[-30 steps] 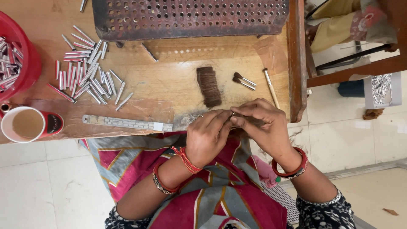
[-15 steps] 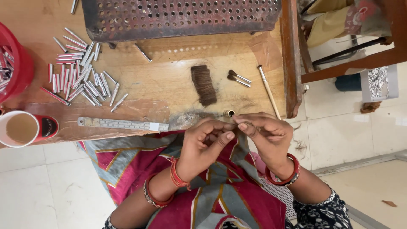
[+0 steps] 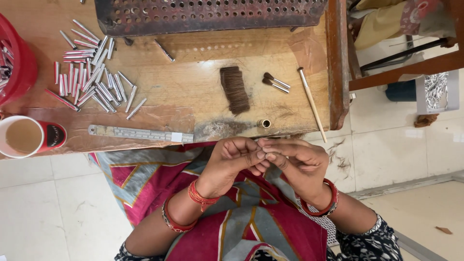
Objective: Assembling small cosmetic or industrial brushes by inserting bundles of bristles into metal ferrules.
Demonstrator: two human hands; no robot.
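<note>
My left hand (image 3: 232,157) and my right hand (image 3: 299,162) meet fingertip to fingertip over my lap, just below the wooden table's front edge (image 3: 309,126). Both pinch a small piece that the fingers hide. On the table right above them stands a small brass ring (image 3: 265,123). Behind it lies a bundle of brown hair (image 3: 235,89), with two small brush heads (image 3: 274,83) and a thin wooden stick (image 3: 311,104) to its right.
Several silver metal tubes (image 3: 92,79) lie scattered at the left. A steel ruler (image 3: 140,134) lies along the front edge, beside a cup of tea (image 3: 21,137). A red basket (image 3: 19,63) sits far left, a perforated metal tray (image 3: 208,14) at the back.
My hands have drawn back from the table edge toward my lap, and the fingertips have closed tighter together. The view has shifted slightly.
</note>
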